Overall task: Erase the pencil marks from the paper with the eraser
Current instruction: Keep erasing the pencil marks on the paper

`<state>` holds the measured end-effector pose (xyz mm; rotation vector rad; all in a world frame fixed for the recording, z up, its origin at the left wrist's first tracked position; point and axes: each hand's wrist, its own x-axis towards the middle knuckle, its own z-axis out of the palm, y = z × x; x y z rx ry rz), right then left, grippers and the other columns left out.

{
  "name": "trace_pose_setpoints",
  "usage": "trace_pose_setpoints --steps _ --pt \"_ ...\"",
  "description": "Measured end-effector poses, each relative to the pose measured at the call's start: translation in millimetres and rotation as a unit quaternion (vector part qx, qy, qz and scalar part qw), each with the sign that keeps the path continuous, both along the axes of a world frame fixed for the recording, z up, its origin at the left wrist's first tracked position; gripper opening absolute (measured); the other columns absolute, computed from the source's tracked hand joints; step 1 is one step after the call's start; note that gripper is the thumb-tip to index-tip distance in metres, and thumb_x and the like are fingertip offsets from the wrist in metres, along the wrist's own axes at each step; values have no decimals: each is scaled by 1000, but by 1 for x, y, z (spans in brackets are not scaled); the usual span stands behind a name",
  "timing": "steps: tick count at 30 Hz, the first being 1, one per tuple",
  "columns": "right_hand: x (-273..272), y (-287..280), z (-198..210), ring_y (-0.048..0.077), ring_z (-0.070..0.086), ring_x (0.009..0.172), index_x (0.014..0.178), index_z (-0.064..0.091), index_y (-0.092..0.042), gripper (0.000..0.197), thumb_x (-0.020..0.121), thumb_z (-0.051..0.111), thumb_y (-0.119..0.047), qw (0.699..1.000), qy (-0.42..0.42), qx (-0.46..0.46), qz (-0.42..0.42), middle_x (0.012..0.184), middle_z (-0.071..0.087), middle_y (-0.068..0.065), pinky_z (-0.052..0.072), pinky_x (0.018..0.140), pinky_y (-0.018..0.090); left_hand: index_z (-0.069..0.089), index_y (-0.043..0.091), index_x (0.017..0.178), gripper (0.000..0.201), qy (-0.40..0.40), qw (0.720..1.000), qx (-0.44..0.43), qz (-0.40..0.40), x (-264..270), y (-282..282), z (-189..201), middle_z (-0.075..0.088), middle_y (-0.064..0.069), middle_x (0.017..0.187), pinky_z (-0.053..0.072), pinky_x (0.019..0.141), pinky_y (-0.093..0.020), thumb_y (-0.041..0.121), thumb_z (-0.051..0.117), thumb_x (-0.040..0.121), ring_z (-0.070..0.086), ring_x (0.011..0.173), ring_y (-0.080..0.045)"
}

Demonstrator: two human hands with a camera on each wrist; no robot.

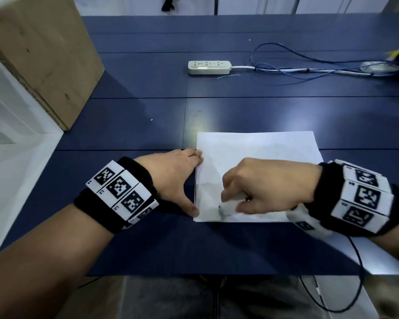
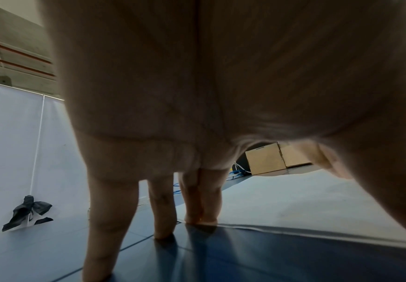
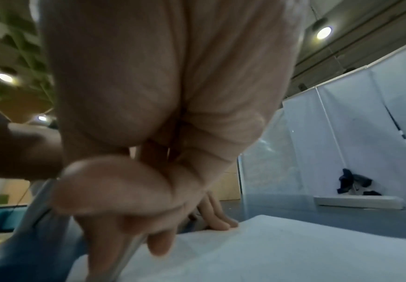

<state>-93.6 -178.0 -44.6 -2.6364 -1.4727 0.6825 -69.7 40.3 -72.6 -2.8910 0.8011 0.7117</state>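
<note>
A white sheet of paper (image 1: 263, 153) lies flat on the blue table (image 1: 136, 125) in front of me. My left hand (image 1: 177, 178) rests at the sheet's left edge, fingers straight and spread; the fingertips (image 2: 200, 219) press down where paper (image 2: 317, 209) meets table. My right hand (image 1: 263, 187) is curled over the sheet's near-left part and grips a pale eraser (image 1: 226, 209), its tip down on the paper. Faint grey pencil smudges (image 1: 209, 183) show just left of the eraser. In the right wrist view the curled right hand (image 3: 129, 190) blocks the eraser above the paper (image 3: 281, 248).
A white power strip (image 1: 209, 67) and loose blue cables (image 1: 286, 67) lie at the back of the table. A large cardboard box (image 1: 44, 54) stands at the far left. A black cable (image 1: 359, 261) hangs from my right wrist over the table's front edge.
</note>
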Motion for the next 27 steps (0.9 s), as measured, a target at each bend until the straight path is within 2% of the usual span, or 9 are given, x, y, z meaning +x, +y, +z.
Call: trace_pose_setpoints --steps 3,7,11,14,17,19,22,24,27 --pt "21 3 -4 20 60 83 107 73 -21 29 80 64 -27 999 -32 2 -33 92 70 0 50 76 30 14 14 155 134 -3 1000 1 -5 -1 -1 1 13 7 159 25 118 -31 78 74 53 21 144 -13" --pt "51 1 -8 26 60 83 99 73 -22 21 84 61 -30 987 -105 -5 -123 85 69 1 53 70 38 16 13 154 133 -3 1000 3 -2 -2 -1 2 18 6 156 28 116 -31 77 74 53 25 141 -15" --pt "12 2 -4 21 58 79 100 72 -17 23 82 64 -28 999 -53 10 -6 89 67 1 45 72 30 14 15 155 134 3 1000 11 -7 -1 -1 1 11 6 160 28 117 -35 79 73 53 22 144 -16" --pt "4 4 -3 19 59 83 106 72 -19 27 83 64 -31 1000 7 -6 8 94 68 0 47 76 31 12 23 155 130 9 1000 5 -10 -2 -1 3 10 6 160 28 117 -36 76 75 53 22 144 -16" --pt "35 4 -5 24 60 81 97 71 -21 20 81 61 -28 995 -74 -8 -60 85 69 1 51 75 38 18 38 150 117 20 1000 -13 -14 -3 -3 6 13 6 158 31 115 -38 71 78 56 27 141 -17" --pt "47 0 -6 25 59 81 94 70 -22 19 83 57 -30 988 -105 -9 -110 83 67 1 53 71 40 19 41 150 114 23 1000 -11 -18 -4 -3 8 14 7 157 32 114 -38 72 77 56 28 140 -17" --pt "26 -1 -8 22 58 80 96 71 -18 23 80 59 -30 994 -100 3 -45 88 66 1 49 74 35 20 40 151 113 14 1000 -2 -21 -4 -2 7 13 7 158 31 115 -36 75 74 57 28 140 -17" --pt "4 -1 -5 14 52 75 105 72 -20 27 81 63 -27 999 -27 18 -3 94 66 -2 44 72 25 21 40 151 111 9 1000 2 -18 -3 -2 5 14 7 157 32 114 -39 79 69 58 28 140 -17" --pt "4 -1 -4 8 49 75 115 71 -24 33 83 66 -30 999 18 26 -8 99 69 -5 43 73 21 26 40 148 108 3 1000 -6 -6 -3 -4 4 22 9 152 38 109 -42 84 63 56 33 135 -16"
